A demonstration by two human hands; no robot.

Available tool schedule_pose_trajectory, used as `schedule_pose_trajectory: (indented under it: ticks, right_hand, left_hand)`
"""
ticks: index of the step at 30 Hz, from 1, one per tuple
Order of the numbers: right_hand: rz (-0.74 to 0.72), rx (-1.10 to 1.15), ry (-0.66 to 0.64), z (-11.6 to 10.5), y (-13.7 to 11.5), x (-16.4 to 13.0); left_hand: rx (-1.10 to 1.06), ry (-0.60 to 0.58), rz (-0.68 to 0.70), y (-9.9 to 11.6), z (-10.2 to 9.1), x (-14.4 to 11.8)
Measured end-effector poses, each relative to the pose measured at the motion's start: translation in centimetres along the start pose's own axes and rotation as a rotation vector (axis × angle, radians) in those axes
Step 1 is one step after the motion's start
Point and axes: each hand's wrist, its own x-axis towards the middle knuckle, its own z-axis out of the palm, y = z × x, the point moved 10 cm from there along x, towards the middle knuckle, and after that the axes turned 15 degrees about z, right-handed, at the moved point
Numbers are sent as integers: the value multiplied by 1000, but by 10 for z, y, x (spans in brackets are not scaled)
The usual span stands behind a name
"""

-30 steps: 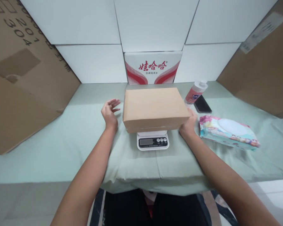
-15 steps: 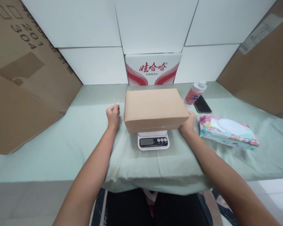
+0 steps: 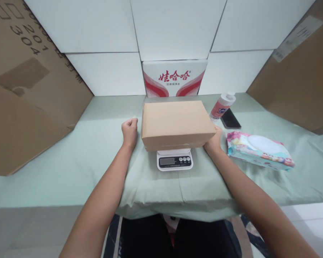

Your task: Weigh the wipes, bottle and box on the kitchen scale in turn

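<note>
The cardboard box (image 3: 177, 123) sits on the scale (image 3: 174, 159). The left hand (image 3: 129, 131), at nine o'clock, is fisted; the right hand (image 3: 213, 141) touches the box's corner (fingers hidden, can't tell). Best let go before reading.

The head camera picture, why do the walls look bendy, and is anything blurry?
Head view: the wide lens bends the big cardboard sheets at the edges; the brown box and scale look sharp; its display is too small to read; soft, even light, faint shadows.

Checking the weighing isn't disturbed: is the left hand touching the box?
Apart. The head view shows green cloth between the left hand and the box.
</note>
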Motion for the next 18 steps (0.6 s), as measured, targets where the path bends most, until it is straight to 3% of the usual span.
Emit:
schedule_pose_trajectory:
  ticks: [10,18]
  right_hand:
    - [4,16,-8,-1,-1,-1]
    - [-89,169,-45,4,-21,-17]
  left_hand:
    - [-35,-10,1,10,3,-1]
    - [-314,-157,64,48,26,-12]
